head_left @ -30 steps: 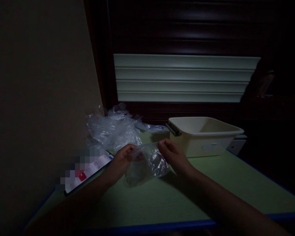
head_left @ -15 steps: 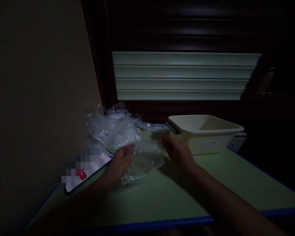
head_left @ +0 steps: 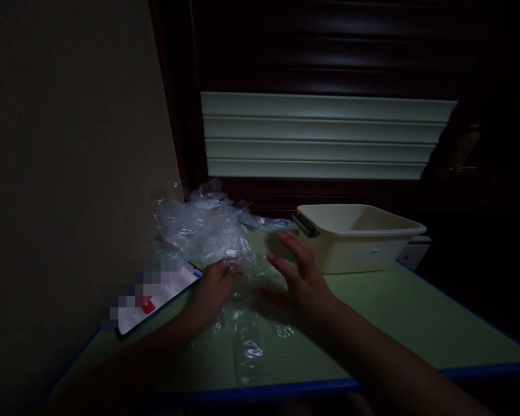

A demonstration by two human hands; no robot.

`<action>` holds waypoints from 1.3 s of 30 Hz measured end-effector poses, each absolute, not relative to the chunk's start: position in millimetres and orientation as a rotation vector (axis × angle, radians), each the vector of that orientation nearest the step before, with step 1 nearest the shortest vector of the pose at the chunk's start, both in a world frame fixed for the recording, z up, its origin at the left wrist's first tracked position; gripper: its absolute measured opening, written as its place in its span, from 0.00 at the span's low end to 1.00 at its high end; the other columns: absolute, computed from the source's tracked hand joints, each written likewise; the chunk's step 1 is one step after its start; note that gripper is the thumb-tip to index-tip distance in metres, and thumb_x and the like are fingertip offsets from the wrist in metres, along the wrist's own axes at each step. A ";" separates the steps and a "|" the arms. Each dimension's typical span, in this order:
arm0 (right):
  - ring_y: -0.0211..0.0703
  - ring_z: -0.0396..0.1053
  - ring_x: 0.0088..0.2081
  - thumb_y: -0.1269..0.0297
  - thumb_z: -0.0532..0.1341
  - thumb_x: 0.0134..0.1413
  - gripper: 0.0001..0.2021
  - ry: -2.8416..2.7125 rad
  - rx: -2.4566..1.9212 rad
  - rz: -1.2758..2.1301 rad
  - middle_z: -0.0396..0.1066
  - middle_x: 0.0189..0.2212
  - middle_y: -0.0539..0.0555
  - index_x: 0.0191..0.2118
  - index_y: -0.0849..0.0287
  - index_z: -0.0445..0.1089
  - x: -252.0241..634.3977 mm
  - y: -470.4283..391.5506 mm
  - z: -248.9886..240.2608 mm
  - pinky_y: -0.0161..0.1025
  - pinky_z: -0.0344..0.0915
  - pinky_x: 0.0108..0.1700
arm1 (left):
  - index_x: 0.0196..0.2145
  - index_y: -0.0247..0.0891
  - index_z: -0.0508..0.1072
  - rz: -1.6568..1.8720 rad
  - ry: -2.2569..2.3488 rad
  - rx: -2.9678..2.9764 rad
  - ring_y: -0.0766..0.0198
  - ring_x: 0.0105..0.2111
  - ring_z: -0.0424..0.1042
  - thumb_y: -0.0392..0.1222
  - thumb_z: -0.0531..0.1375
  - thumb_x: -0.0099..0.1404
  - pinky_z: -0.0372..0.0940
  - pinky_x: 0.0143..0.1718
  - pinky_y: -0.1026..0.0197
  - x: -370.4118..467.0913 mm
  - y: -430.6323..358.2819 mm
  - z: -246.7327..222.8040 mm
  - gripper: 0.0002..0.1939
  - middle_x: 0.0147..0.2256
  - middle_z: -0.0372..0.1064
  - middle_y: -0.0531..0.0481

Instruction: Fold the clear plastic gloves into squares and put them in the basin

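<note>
Clear plastic bag (head_left: 247, 323) under left hand's (head_left: 214, 286) pinch, right hand (head_left: 301, 277) spread above it.

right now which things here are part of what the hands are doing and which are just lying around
In hand:
- clear plastic bag, lying flat on the green table
- left hand, pinching the bag's top edge
- right hand, open, fingers spread over the bag

Lying about:
- heap of clear plastic bags behind the left hand
- cream tub, to the right
- phone, by the wall
</note>
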State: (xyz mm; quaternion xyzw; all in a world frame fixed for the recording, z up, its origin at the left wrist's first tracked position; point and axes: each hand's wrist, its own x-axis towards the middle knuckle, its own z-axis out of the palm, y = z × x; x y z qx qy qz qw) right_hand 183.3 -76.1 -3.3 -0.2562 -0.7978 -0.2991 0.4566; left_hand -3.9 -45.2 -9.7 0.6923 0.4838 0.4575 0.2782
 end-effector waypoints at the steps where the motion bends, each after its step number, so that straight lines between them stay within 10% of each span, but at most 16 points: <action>1: 0.57 0.51 0.58 0.63 0.61 0.51 0.23 -1.989 -0.681 -0.691 0.55 0.54 0.65 0.53 0.58 0.57 182.6 -73.4 -4.3 0.57 0.53 0.54 | 0.22 0.36 0.69 1.207 1.267 1.879 0.58 0.27 0.69 0.53 0.50 0.59 0.61 0.27 0.62 -3.3 -46.9 -9.4 0.19 0.23 0.69 0.50; 9: 0.41 0.67 0.28 0.76 0.47 0.54 0.14 -1.866 -0.949 -0.377 0.67 0.27 0.52 0.42 0.58 0.64 195.0 -59.4 -11.0 0.37 0.65 0.30 | 0.22 0.36 0.68 1.094 1.206 2.028 0.65 0.20 0.61 0.50 0.51 0.60 0.51 0.19 0.67 -6.4 -43.3 -13.5 0.17 0.18 0.60 0.55; 29: 0.39 0.57 0.24 0.65 0.50 0.57 0.06 -1.185 -1.093 -0.231 0.59 0.25 0.49 0.36 0.57 0.63 222.2 -66.8 23.4 0.38 0.51 0.28 | 0.26 0.38 0.66 1.093 1.311 1.801 0.69 0.11 0.57 0.47 0.50 0.58 0.51 0.13 0.68 -12.4 -28.9 -19.6 0.12 0.16 0.60 0.58; 39: 0.29 0.39 0.12 0.56 0.61 0.44 0.11 -1.197 -0.760 0.957 0.46 0.14 0.40 0.26 0.56 0.60 229.4 -73.9 40.3 0.28 0.40 0.11 | 0.29 0.35 0.66 1.166 1.220 1.405 0.66 0.20 0.65 0.40 0.52 0.45 0.58 0.17 0.67 -11.0 -29.1 -5.0 0.11 0.26 0.65 0.52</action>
